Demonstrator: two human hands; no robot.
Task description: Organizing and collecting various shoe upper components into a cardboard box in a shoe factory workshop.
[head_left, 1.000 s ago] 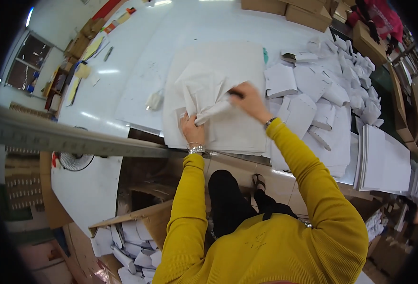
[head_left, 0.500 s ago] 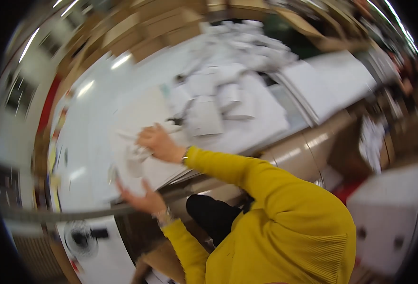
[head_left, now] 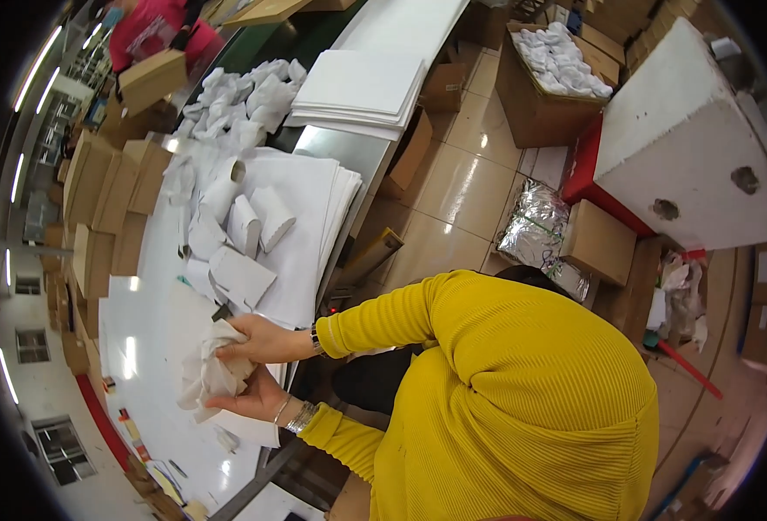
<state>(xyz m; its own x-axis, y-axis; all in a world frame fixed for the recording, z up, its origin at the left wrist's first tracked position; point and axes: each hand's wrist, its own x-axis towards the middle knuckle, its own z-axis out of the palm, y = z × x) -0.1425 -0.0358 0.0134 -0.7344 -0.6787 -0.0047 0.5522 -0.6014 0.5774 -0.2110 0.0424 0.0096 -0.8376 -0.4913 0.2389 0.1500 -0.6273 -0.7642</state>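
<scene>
A crumpled bundle of thin white paper (head_left: 199,372) is between my two hands, over the white tabletop. My right hand (head_left: 266,339) grips its upper side, fingers bent over the paper. From below, my left hand (head_left: 260,398) holds the same bundle with the thumb along it. Whatever may be inside the paper is hidden. Just beyond the hands lie several white curved pieces (head_left: 243,276), some with scalloped edges, partly on a stack of large white sheets (head_left: 301,200). Farther off is a heap of white paper-wrapped bundles (head_left: 253,100).
Another stack of white sheets (head_left: 357,82) sits at the table's far end. Cardboard boxes (head_left: 97,208) line its left side. On the floor to the right stand a carton of white bundles (head_left: 544,104) and a large white block (head_left: 683,139). A person in pink (head_left: 153,35) holds a box.
My view has turned, so the table now lies farther left. My left hand, spread and apart from the paper earlier, has joined the right on the bundle, and the paper is gathered up.
</scene>
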